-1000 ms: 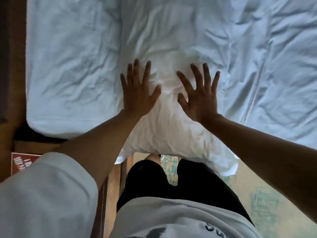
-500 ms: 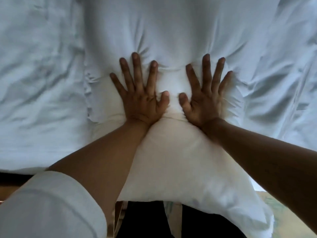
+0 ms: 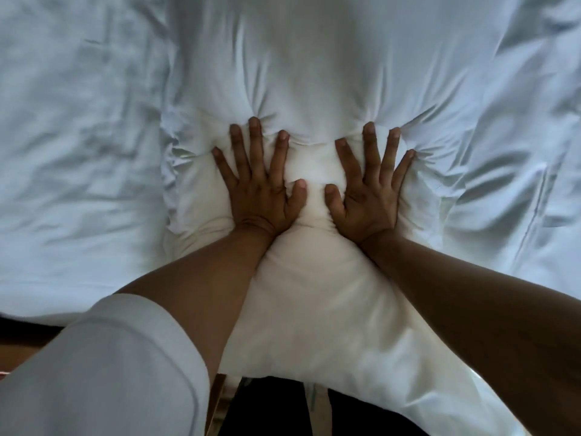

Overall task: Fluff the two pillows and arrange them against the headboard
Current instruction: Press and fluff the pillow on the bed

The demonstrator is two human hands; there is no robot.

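Note:
A white pillow (image 3: 314,309) lies lengthwise on the bed in front of me, its near end hanging over the bed's edge. My left hand (image 3: 261,190) and my right hand (image 3: 371,190) press flat into its middle, side by side, fingers spread and sunk into the filling. The cloth puckers around both hands. Neither hand grips anything. A second pillow and the headboard do not show in this view.
A crumpled white sheet (image 3: 78,152) covers the bed to the left, and more white bedding (image 3: 518,136) lies to the right. The bed's near edge (image 3: 47,316) runs along the lower left, with dark floor and my legs below it.
I have leaned in closer over the bed. Both hands came down from hovering onto the pillow and have pushed deeper into it, and the dent around them has grown.

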